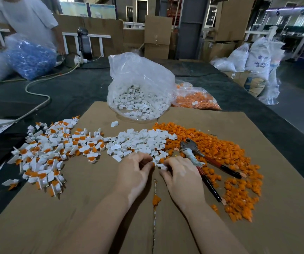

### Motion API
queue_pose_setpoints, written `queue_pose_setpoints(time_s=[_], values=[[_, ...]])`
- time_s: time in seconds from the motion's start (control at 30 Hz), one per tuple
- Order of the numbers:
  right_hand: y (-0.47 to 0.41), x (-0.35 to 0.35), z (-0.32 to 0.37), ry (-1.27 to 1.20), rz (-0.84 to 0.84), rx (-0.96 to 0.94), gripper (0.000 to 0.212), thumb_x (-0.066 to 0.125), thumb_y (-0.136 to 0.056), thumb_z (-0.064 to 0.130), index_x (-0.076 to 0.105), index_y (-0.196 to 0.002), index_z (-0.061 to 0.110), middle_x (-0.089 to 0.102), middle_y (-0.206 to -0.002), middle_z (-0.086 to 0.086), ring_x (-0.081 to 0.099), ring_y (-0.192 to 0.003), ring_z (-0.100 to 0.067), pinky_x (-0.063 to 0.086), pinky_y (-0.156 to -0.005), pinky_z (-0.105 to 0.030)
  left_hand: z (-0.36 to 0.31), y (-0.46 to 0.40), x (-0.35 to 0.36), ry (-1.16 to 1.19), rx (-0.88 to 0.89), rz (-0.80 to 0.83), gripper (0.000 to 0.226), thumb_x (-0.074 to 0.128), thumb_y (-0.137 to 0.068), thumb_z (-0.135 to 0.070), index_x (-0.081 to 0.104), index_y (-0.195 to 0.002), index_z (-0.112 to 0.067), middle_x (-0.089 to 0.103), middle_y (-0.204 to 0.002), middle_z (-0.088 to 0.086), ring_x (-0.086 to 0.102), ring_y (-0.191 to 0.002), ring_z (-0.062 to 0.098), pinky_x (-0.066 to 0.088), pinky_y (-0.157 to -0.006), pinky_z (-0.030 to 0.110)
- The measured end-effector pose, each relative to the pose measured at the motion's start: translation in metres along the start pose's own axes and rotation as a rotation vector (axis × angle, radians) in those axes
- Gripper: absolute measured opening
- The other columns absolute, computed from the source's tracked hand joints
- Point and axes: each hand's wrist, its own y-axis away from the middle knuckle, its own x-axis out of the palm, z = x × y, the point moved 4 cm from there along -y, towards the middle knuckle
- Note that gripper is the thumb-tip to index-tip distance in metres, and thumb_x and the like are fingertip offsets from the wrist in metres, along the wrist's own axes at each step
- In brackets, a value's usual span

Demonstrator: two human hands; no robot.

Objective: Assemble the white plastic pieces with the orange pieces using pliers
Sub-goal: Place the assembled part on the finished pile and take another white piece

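Loose white plastic pieces [140, 142] lie in a heap at the middle of the cardboard sheet [85, 208]. Loose orange pieces [226, 158] spread to the right of them. Assembled white-and-orange pieces [47, 154] are piled at the left. My left hand [134, 173] and my right hand [182, 175] meet at the near edge of the white heap, fingers curled. The right pinches a white piece [163, 166]; the left's fingertips close on a small piece I cannot make out. Pliers [200, 162] with red-black handles lie on the orange pieces, just right of my right hand.
A clear bag of white pieces [138, 88] stands behind the heaps, with a bag of orange pieces [195, 99] to its right. A white cable [37, 92] crosses the dark table at the left. A person [28, 21] with a bag of blue parts [30, 59] is at far left.
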Motion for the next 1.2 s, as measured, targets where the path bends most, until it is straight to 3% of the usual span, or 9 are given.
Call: queue_pose_setpoints(time_s=[0.17, 0.27, 0.37, 0.47, 0.57, 0.77, 0.87, 1.0, 1.2], values=[[0.0, -0.004, -0.001, -0.174, -0.027, -0.035, 0.01, 0.071, -0.08, 0.01, 0.068, -0.09, 0.012, 0.065, -0.089, 0.002, 0.057, -0.089, -0.014, 0.044, -0.076, -0.02, -0.003, 0.004, -0.001, 0.093, 0.023, 0.07, 0.016, 0.065, -0.085, -0.027, 0.069, -0.101, -0.027, 0.06, -0.087, -0.018, 0.053, -0.082, -0.007, 0.034, -0.07, -0.003], [0.002, -0.005, 0.001, -0.292, -0.009, -0.046, 0.014, 0.069, -0.081, 0.007, 0.066, -0.094, 0.011, 0.064, -0.092, 0.004, 0.056, -0.091, -0.01, 0.043, -0.079, -0.017, -0.004, 0.006, 0.002, 0.222, -0.026, 0.146, 0.021, 0.068, -0.083, -0.02, 0.069, -0.104, -0.023, 0.063, -0.082, -0.012, 0.056, -0.078, -0.004, 0.038, -0.068, 0.001], [0.001, -0.004, 0.001, -0.278, -0.008, -0.04, 0.022, 0.066, -0.084, 0.005, 0.066, -0.105, 0.012, 0.065, -0.101, 0.002, 0.057, -0.1, -0.011, 0.042, -0.087, -0.016, -0.003, 0.005, -0.005, 0.336, -0.073, 0.036, 0.019, 0.067, -0.083, -0.006, 0.069, -0.098, -0.017, 0.057, -0.07, -0.005, 0.052, -0.062, -0.004, 0.037, -0.06, 0.003], [0.001, 0.001, 0.008, -0.151, 0.05, -0.175, 0.037, 0.06, -0.086, 0.0, 0.062, -0.121, 0.011, 0.063, -0.116, -0.002, 0.055, -0.111, -0.018, 0.041, -0.097, -0.026, 0.002, 0.003, -0.014, 0.373, -0.101, -0.123, 0.022, 0.062, -0.085, -0.001, 0.067, -0.099, -0.017, 0.051, -0.07, -0.003, 0.048, -0.06, 0.001, 0.036, -0.059, 0.003], [0.002, 0.008, 0.015, -0.005, 0.134, -0.301, 0.046, 0.057, -0.086, -0.001, 0.057, -0.128, 0.016, 0.06, -0.124, -0.002, 0.053, -0.112, -0.023, 0.044, -0.091, -0.037, 0.003, 0.003, -0.013, 0.368, -0.102, -0.128, 0.024, 0.058, -0.087, -0.001, 0.066, -0.1, -0.02, 0.052, -0.077, 0.001, 0.049, -0.068, 0.003, 0.037, -0.063, 0.001], [0.002, 0.003, 0.015, 0.024, 0.055, -0.26, 0.009, 0.071, -0.078, 0.007, 0.067, -0.082, 0.015, 0.064, -0.083, 0.0, 0.057, -0.078, -0.023, 0.047, -0.066, -0.033, 0.003, 0.004, -0.009, 0.311, -0.09, -0.045, 0.024, 0.056, -0.089, -0.006, 0.061, -0.089, -0.029, 0.054, -0.079, 0.001, 0.049, -0.072, 0.006, 0.035, -0.061, 0.002], [0.002, 0.004, 0.008, -0.044, 0.051, -0.19, 0.009, 0.065, -0.082, 0.002, 0.063, -0.084, 0.01, 0.061, -0.084, -0.002, 0.053, -0.082, -0.022, 0.046, -0.07, -0.033, 0.002, 0.006, -0.008, 0.305, -0.075, -0.009, 0.026, 0.056, -0.09, -0.006, 0.054, -0.085, -0.032, 0.052, -0.074, -0.002, 0.048, -0.069, 0.005, 0.035, -0.059, 0.002], [0.002, 0.003, 0.003, -0.111, 0.043, -0.113, 0.024, 0.056, -0.091, 0.005, 0.063, -0.113, 0.012, 0.06, -0.105, -0.001, 0.051, -0.103, -0.016, 0.043, -0.089, -0.028, 0.001, 0.006, -0.006, 0.271, -0.04, 0.018, 0.026, 0.059, -0.088, -0.009, 0.054, -0.085, -0.034, 0.053, -0.072, -0.004, 0.049, -0.067, 0.005, 0.036, -0.059, 0.006], [0.003, -0.009, -0.008, -0.411, -0.048, 0.104, 0.011, 0.068, -0.083, 0.006, 0.068, -0.086, 0.017, 0.064, -0.081, 0.012, 0.058, -0.081, 0.0, 0.042, -0.071, -0.007, 0.002, 0.004, -0.002, 0.177, -0.019, 0.098, 0.012, 0.064, -0.086, -0.017, 0.062, -0.091, -0.028, 0.06, -0.076, -0.011, 0.054, -0.074, 0.002, 0.035, -0.061, 0.005]])
